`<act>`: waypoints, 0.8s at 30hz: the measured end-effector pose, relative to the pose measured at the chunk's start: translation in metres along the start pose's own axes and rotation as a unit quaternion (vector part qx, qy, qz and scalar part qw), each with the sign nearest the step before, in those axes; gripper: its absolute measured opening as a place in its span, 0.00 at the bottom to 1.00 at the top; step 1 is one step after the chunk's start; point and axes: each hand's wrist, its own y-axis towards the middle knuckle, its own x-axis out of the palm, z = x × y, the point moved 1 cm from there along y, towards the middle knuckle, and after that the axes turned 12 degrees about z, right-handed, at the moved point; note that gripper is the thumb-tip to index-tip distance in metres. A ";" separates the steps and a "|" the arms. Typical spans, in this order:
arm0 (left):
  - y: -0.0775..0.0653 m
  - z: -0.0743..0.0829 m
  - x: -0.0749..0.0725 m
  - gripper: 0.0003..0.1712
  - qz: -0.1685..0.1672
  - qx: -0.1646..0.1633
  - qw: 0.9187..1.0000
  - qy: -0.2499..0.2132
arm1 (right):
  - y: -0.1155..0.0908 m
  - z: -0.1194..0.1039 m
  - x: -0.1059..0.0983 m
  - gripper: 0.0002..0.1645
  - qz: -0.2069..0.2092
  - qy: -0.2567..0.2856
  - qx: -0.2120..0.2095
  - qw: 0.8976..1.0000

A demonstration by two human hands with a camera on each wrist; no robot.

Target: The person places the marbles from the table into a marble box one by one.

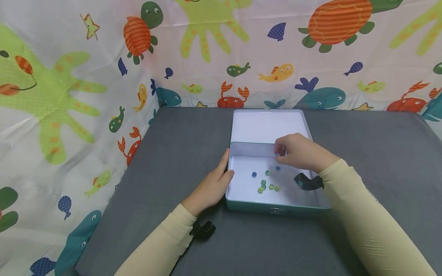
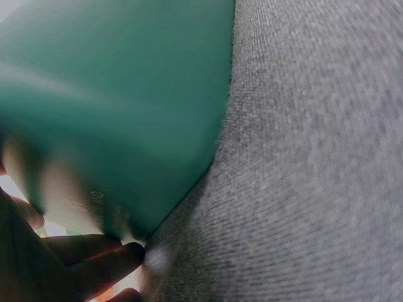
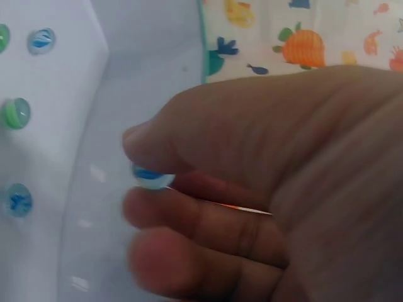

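Note:
My right hand (image 1: 299, 152) is over the back part of an open teal tin box (image 1: 276, 209). Between its thumb and fingertips it pinches a clear marble with a blue swirl (image 3: 153, 178). Several blue and green marbles lie scattered on the white floor of the box, among them a blue marble (image 1: 254, 174) and a green marble (image 1: 260, 190). My left hand (image 1: 213, 186) rests against the box's left side, its fingers extended along the wall and thumb at the rim. In the left wrist view its darkened fingers touch the teal wall (image 2: 126, 126).
The box's hinged lid (image 1: 267, 124) lies back toward the rear, white inside up. A small metal clasp (image 1: 275, 211) sits on the front wall. Under the box is a grey tabletop (image 1: 179, 153). A curtain (image 1: 214, 38) printed with sea animals hangs behind and at the left.

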 end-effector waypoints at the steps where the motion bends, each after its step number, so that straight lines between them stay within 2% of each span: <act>1: 0.000 0.000 0.000 0.37 -0.001 0.001 1.000 0.000 | 0.001 0.000 0.002 0.05 -0.005 -0.002 -0.001 1.000; 10: 0.003 0.000 -0.001 0.39 0.005 0.010 1.000 0.005 | 0.009 -0.003 0.019 0.03 -0.050 -0.021 -0.030 0.998; 24: 0.001 -0.001 0.000 0.38 -0.001 0.006 1.000 -0.001 | 0.005 -0.002 0.027 0.08 -0.100 -0.038 -0.011 0.994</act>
